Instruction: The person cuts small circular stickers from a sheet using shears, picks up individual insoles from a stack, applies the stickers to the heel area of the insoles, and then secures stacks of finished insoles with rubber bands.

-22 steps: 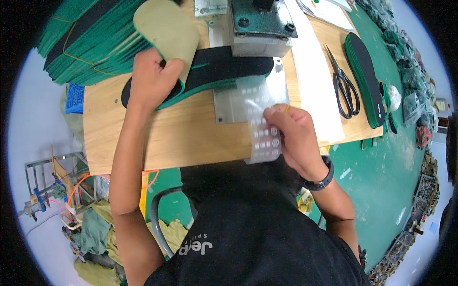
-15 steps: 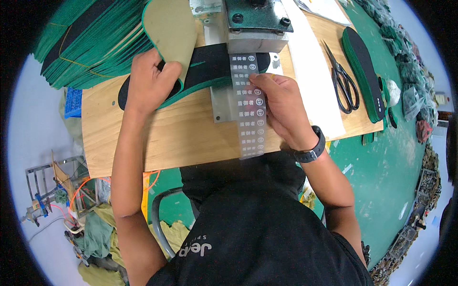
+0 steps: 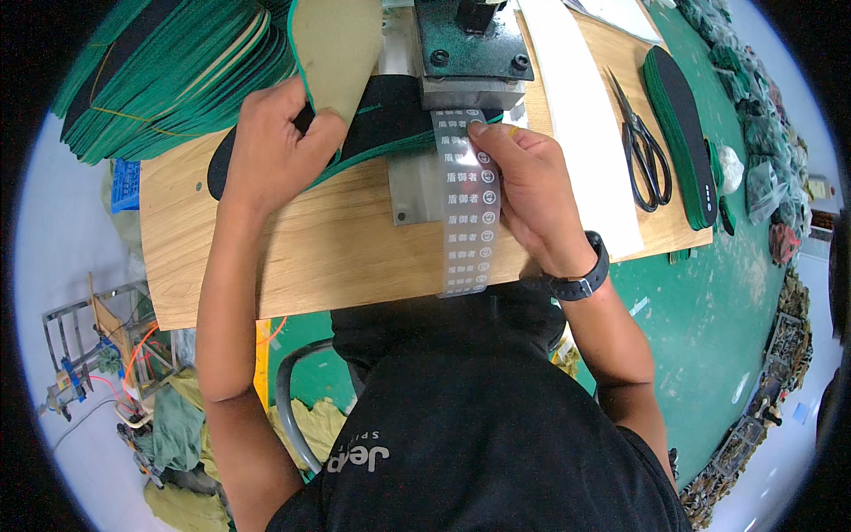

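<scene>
My left hand (image 3: 282, 146) is closed on an insole (image 3: 339, 58) with a beige underside and green rim, its thumb across the lower end. Beneath it, a black insole with green edges (image 3: 390, 102) lies across a metal plate (image 3: 415, 191), its toe side under the press head (image 3: 472, 93). A clear film strip with white printed marks (image 3: 468, 226) runs from under the press head down past the table edge. My right hand (image 3: 536, 191), with a dark watch on the wrist, pinches the strip's right edge between thumb and fingers. The press head hides the film's upper part.
A large stack of green-and-black insoles (image 3: 177, 80) stands at the far left. To the right are a white paper strip (image 3: 581, 133), black scissors (image 3: 645, 151) and a small insole stack (image 3: 681, 133). A blue basket (image 3: 126, 184) shows beside the wooden table (image 3: 204, 275).
The press head has come down a little toward the black insole. My right hand's pinch on the film sits slightly higher. The left hand keeps its hold on the beige-backed insole.
</scene>
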The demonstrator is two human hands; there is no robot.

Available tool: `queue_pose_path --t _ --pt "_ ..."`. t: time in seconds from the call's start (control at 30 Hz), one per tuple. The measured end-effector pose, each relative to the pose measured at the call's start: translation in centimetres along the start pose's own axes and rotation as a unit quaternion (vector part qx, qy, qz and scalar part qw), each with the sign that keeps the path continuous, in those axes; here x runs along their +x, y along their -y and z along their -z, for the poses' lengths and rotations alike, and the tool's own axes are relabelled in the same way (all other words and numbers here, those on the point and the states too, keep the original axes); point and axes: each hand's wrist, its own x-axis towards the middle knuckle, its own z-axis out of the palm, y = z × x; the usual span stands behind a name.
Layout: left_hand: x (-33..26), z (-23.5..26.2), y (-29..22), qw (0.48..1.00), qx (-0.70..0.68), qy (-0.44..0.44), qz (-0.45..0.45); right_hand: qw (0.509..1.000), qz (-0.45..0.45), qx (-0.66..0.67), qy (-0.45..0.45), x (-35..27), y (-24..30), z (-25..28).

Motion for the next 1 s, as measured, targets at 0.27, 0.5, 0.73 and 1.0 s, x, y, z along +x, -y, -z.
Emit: queue_pose_path --t 0.27,0.5,0.73,1.0 --pt "0.3 -1.0 -1.0 0.991 0.110 0.038 -0.070 1.000 0.006 0.010 0.010 -0.3 0.3 -0.1" --pt "0.0 -0.6 -0.9 0.994 0.088 0.043 -0.044 0.996 0.019 -0.082 0.010 -4.7 -0.1 -0.1" --pt "0.1 0.4 0.7 0.990 -0.073 -0.037 0.113 0.997 -0.070 0.040 -0.011 -6.2 1.5 0.2" --pt "-0.5 0.2 1.4 0.971 -0.217 -0.071 0.067 0.999 -0.034 0.011 0.031 -0.3 0.8 0.3"
